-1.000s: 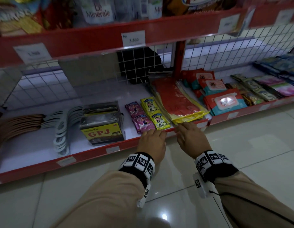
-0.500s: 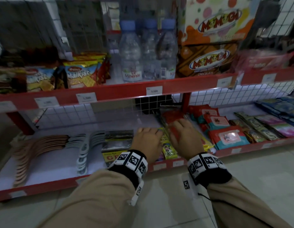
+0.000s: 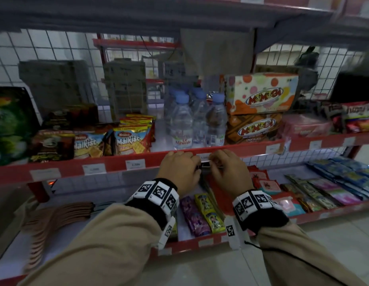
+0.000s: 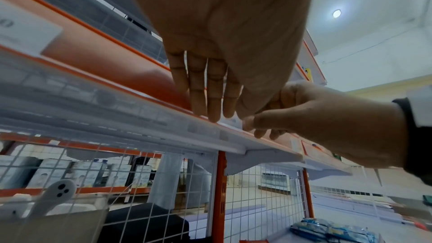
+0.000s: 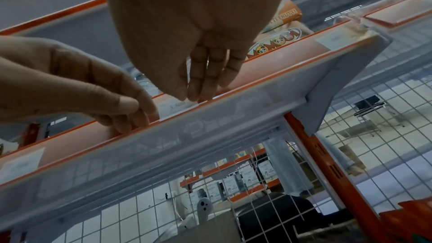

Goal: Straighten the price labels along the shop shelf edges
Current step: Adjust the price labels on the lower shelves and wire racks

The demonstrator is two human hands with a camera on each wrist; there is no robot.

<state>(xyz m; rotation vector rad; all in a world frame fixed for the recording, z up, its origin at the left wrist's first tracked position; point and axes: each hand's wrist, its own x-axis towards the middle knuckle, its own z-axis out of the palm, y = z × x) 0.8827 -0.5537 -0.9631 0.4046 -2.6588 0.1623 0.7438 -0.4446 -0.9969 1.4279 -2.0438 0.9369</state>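
Both hands at the red front edge strip [image 3: 150,161] of the middle shelf, on one white price label [image 5: 178,107] just below the Le Minerale water bottles [image 3: 182,124]. Left hand [image 3: 179,172] at the label's left end, fingers straight and close together, tips pressing on the strip. Right hand [image 3: 228,170] at the right end, fingertips [image 5: 198,90] on the label's top edge; can't tell if it's pinching or just touching. Label sits in the strip between the two hands. More labels [image 3: 135,164] further left on the same strip.
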